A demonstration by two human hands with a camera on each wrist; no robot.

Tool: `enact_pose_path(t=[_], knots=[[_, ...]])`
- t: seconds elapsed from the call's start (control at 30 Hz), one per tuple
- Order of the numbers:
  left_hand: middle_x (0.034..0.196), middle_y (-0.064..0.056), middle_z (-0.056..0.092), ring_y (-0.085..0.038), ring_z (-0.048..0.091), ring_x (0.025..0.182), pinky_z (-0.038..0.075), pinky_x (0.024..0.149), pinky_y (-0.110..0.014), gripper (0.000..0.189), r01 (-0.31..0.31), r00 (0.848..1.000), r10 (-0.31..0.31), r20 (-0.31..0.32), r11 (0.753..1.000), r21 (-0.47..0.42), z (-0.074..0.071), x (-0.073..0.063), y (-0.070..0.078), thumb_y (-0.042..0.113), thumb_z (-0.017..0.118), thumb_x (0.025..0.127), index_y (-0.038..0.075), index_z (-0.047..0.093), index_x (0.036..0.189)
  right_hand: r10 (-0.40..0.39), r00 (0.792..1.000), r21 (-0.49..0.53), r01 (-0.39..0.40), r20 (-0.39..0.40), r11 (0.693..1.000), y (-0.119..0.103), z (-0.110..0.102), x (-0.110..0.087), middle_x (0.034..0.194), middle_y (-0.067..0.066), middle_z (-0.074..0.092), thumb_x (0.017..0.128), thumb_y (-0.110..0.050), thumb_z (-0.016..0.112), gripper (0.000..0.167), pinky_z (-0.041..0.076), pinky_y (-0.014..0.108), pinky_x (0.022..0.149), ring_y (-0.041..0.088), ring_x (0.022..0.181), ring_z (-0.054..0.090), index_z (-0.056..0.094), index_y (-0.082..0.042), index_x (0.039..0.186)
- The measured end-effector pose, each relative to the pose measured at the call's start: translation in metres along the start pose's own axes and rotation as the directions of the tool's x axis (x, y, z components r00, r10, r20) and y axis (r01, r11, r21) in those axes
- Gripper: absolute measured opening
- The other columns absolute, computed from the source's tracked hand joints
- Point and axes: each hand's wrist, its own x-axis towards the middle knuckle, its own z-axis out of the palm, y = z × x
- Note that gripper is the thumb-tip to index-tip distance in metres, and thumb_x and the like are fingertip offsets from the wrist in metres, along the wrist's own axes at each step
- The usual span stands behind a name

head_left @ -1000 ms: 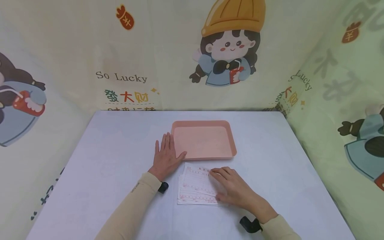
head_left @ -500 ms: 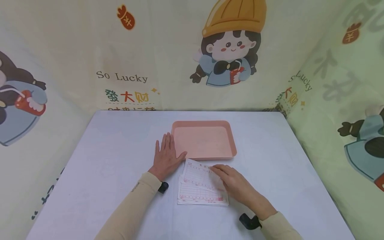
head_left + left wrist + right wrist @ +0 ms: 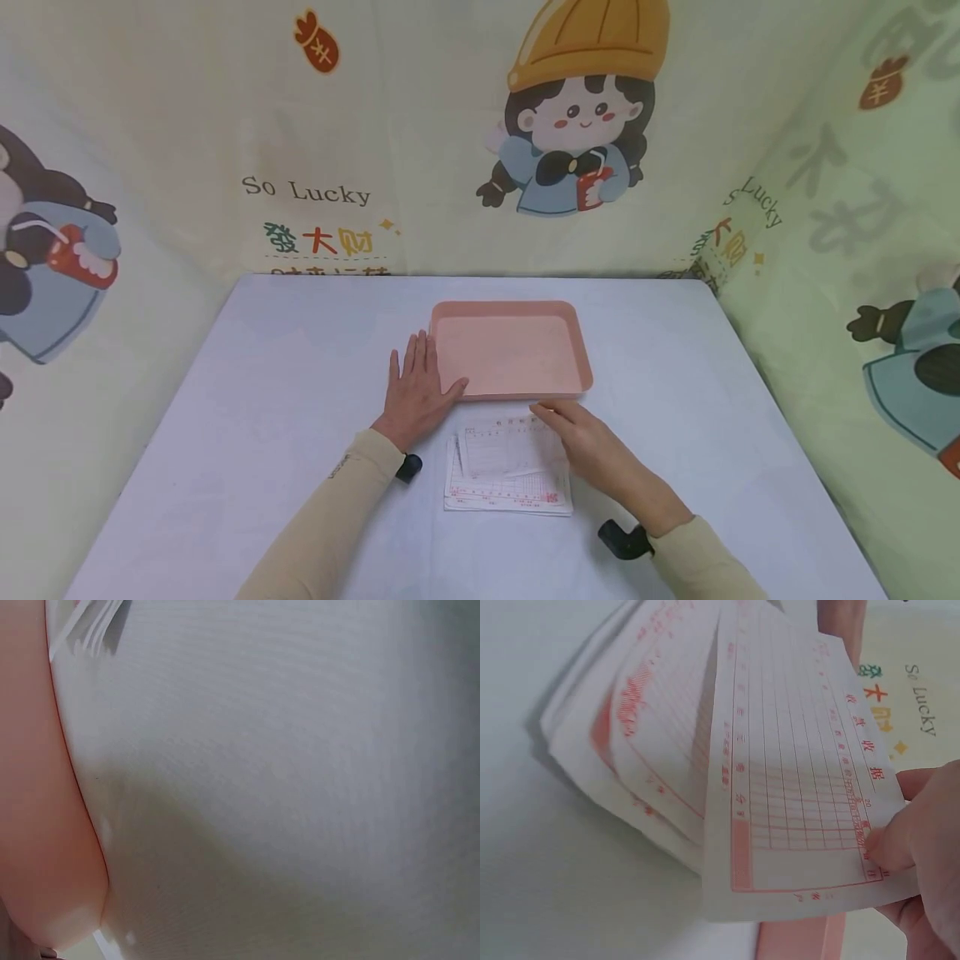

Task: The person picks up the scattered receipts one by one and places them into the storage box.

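My right hand (image 3: 596, 442) pinches a receipt slip (image 3: 802, 772) by its top edge near a corner, thumb on the printed face and fingers behind. The slip, printed with a red grid, tilts up over a stack of similar receipt slips (image 3: 506, 493) whose edges fan a little in the right wrist view. Beyond the papers lies a shallow pink tray (image 3: 510, 350). My left hand (image 3: 415, 398) rests flat at the tray's left side, fingers straight and thumb at its near left corner. In the left wrist view, part of that hand (image 3: 34, 772) fills the left edge.
The papers and tray stand on a white-covered table (image 3: 285, 375). A printed cloth backdrop (image 3: 435, 167) rises behind the table and along both sides. Each wrist carries a small black camera, such as the right one (image 3: 624, 540).
The right hand has moved a little away from me, towards the tray. The top receipt slip has slid forward and now lifts off the stack. My left hand stays where it was.
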Motion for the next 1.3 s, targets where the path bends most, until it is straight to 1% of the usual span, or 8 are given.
enact_pose_path(t=[0.17, 0.3, 0.43, 0.5, 0.67, 1.03, 1.13, 1.3], knots=[[0.165, -0.023, 0.012, -0.036, 0.011, 0.154, 0.009, 0.122, -0.060, 0.094, 0.008, 1.000, -0.008, 0.018, 1.000, -0.003, 0.000, 0.000, -0.001, 0.061, 0.044, 0.098, -0.006, 0.013, 0.156, 0.046, 0.999, -0.027, -0.046, -0.017, 0.999, 0.003, -0.005, 0.010, 0.115, 0.009, 0.063, 0.069, 0.019, 0.077, 0.061, 0.058, 0.030, 0.086, 0.021, 0.104, 0.064, 0.064, -0.002, 0.125], [0.165, -0.022, 0.011, -0.036, 0.010, 0.155, 0.008, 0.122, -0.060, 0.094, 0.017, 0.999, -0.017, 0.030, 1.000, 0.000, 0.000, -0.001, -0.001, 0.062, 0.043, 0.097, -0.005, 0.012, 0.156, 0.067, 0.997, -0.035, -0.069, -0.048, 0.997, 0.005, -0.007, 0.017, 0.108, 0.010, 0.063, 0.067, 0.018, 0.081, 0.059, 0.059, 0.027, 0.078, 0.019, 0.094, 0.064, 0.067, -0.001, 0.120], [0.165, -0.023, 0.013, -0.036, 0.011, 0.154, 0.010, 0.122, -0.060, 0.094, 0.017, 1.000, -0.017, 0.016, 1.000, 0.010, 0.000, -0.001, -0.002, 0.062, 0.043, 0.097, -0.005, 0.013, 0.156, 0.079, 0.995, -0.022, -0.080, -0.067, 0.997, 0.008, -0.009, 0.023, 0.103, 0.010, 0.062, 0.070, 0.021, 0.075, 0.052, 0.057, 0.025, 0.070, 0.017, 0.085, 0.063, 0.068, 0.001, 0.116], [0.165, -0.023, 0.014, -0.036, 0.012, 0.154, 0.011, 0.122, -0.060, 0.094, 0.016, 1.000, -0.017, 0.009, 1.000, 0.012, 0.001, -0.002, -0.002, 0.062, 0.044, 0.097, -0.005, 0.013, 0.156, 0.092, 0.993, -0.022, -0.094, -0.066, 0.995, 0.010, -0.009, 0.026, 0.101, 0.009, 0.061, 0.072, 0.021, 0.073, 0.049, 0.056, 0.025, 0.068, 0.016, 0.083, 0.063, 0.068, 0.001, 0.116], [0.165, -0.022, 0.014, -0.036, 0.012, 0.154, 0.011, 0.122, -0.059, 0.093, 0.015, 1.000, -0.015, 0.006, 1.000, 0.006, 0.000, -0.002, -0.002, 0.060, 0.045, 0.097, -0.005, 0.014, 0.156, 0.126, 0.990, -0.026, -0.128, -0.062, 0.991, 0.016, -0.013, 0.034, 0.101, 0.010, 0.061, 0.073, 0.017, 0.076, 0.047, 0.058, 0.027, 0.071, 0.017, 0.084, 0.061, 0.067, 0.000, 0.116], [0.165, -0.022, 0.012, -0.035, 0.011, 0.155, 0.009, 0.123, -0.058, 0.093, 0.029, 0.999, -0.029, 0.023, 1.000, 0.008, 0.002, -0.001, -0.001, 0.061, 0.043, 0.097, -0.005, 0.013, 0.156, 0.182, 0.979, 0.007, -0.182, -0.090, 0.983, 0.035, -0.025, 0.056, 0.105, 0.013, 0.062, 0.077, 0.015, 0.074, 0.042, 0.060, 0.036, 0.080, 0.023, 0.093, 0.062, 0.067, -0.001, 0.116], [0.165, -0.022, 0.013, -0.035, 0.011, 0.155, 0.009, 0.123, -0.058, 0.094, 0.031, 0.999, -0.032, 0.016, 0.999, 0.013, 0.002, 0.000, 0.000, 0.062, 0.044, 0.097, -0.005, 0.014, 0.156, 0.210, 0.973, 0.036, -0.208, -0.091, 0.977, 0.042, -0.027, 0.061, 0.105, 0.013, 0.062, 0.080, 0.016, 0.070, 0.039, 0.059, 0.038, 0.083, 0.024, 0.093, 0.063, 0.067, 0.000, 0.115], [0.165, -0.022, 0.015, -0.035, 0.013, 0.154, 0.010, 0.123, -0.058, 0.094, 0.022, 1.000, -0.022, -0.001, 1.000, 0.019, 0.001, 0.000, 0.001, 0.062, 0.044, 0.097, -0.005, 0.015, 0.156, 0.276, 0.957, 0.107, -0.266, -0.092, 0.958, 0.053, -0.027, 0.068, 0.102, 0.015, 0.063, 0.086, 0.017, 0.062, 0.032, 0.058, 0.042, 0.082, 0.027, 0.090, 0.064, 0.068, 0.001, 0.113]])
